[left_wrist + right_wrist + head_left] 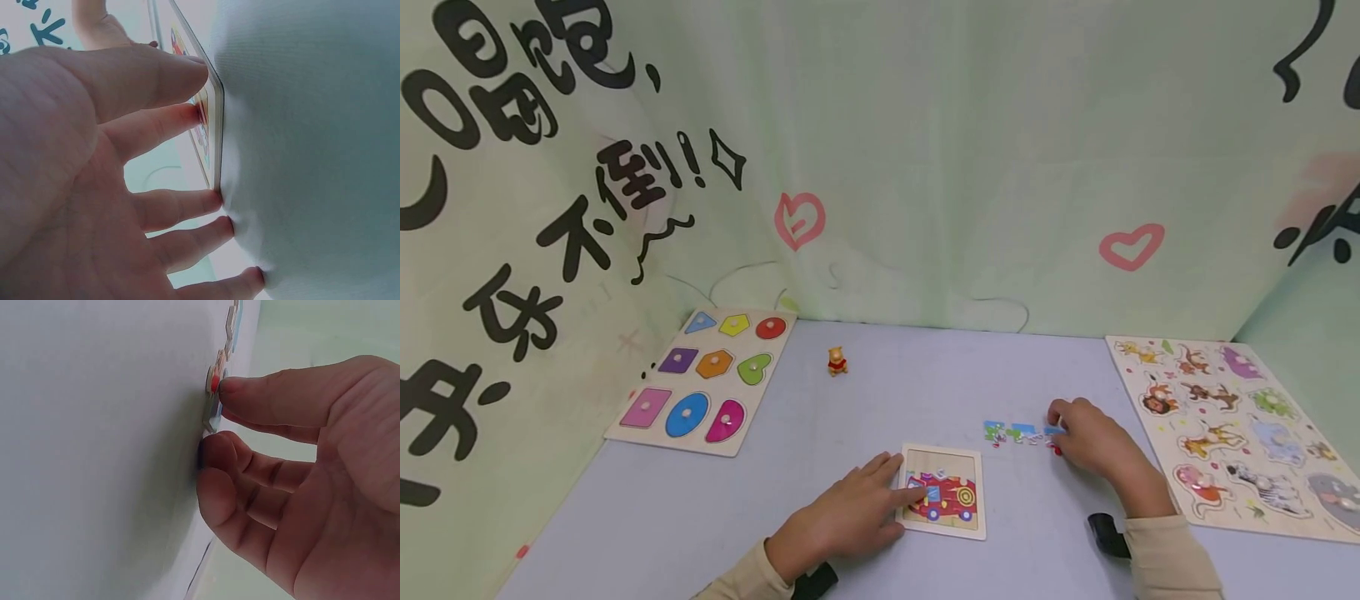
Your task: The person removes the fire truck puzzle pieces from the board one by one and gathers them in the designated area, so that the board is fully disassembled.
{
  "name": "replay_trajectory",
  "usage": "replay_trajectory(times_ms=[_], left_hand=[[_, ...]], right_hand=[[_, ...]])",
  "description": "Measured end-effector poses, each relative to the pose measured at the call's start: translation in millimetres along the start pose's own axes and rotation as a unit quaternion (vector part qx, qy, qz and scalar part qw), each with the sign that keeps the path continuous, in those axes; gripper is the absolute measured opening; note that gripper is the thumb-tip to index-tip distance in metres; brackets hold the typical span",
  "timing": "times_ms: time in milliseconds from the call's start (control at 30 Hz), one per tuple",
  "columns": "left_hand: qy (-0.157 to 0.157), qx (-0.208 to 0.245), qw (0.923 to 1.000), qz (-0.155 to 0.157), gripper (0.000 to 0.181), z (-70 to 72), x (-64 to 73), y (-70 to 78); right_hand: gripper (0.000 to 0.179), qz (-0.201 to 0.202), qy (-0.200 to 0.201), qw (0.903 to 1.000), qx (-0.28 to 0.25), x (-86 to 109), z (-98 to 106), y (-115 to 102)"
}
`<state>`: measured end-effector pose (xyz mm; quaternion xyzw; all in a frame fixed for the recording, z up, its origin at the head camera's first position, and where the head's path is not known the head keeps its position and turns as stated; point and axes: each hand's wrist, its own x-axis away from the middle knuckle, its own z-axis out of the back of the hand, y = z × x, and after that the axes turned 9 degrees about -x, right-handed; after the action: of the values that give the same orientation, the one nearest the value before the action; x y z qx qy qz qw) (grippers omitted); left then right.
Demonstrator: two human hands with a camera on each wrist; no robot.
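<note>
A small wooden puzzle board with a red fire-engine picture lies flat at the front middle. My left hand is at its left side, index finger laid on the picture. In the left wrist view the thumb is by the board's edge, and other fingertips touch the cloth. Right of the board, several blue-and-green puzzle pieces form a short row. At its right end my right hand pinches a piece with a red patch, the thumb against it. Part of that piece is hidden by the fingers.
A wooden shape board with knobbed pieces lies at left, and a larger animal puzzle board at right. A small bear figurine stands toward the back. A printed curtain closes off the table's far side.
</note>
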<state>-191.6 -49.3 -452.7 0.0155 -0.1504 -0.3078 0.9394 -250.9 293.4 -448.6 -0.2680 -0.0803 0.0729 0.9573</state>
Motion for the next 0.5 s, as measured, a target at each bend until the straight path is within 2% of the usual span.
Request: replay_trajectory(times_ms=[133, 233, 400, 500], left_hand=[[-0.003, 0.001, 1.0, -0.001, 0.05, -0.2, 0.3, -0.8], [-0.007, 0.004, 1.0, 0.0, 0.05, 0.3, 0.6, -0.4], [-0.004, -0.003, 1.0, -0.002, 0.05, -0.1, 0.4, 0.2], [-0.001, -0.011, 0.9999, -0.007, 0.05, -0.2, 0.2, -0.4]], right_hand=[[0.017, -0.001, 0.004, 0.9998, 0.018, 1.7, -2, -5], [0.024, 0.02, 0.033, 0.9985, 0.04, 4.1, -7, -17], [0.035, 0.081, 0.088, 0.9901, 0.074, 11.2, -21, -58], [0.037, 0.121, 0.073, 0.9871, 0.075, 17.4, -32, -86]])
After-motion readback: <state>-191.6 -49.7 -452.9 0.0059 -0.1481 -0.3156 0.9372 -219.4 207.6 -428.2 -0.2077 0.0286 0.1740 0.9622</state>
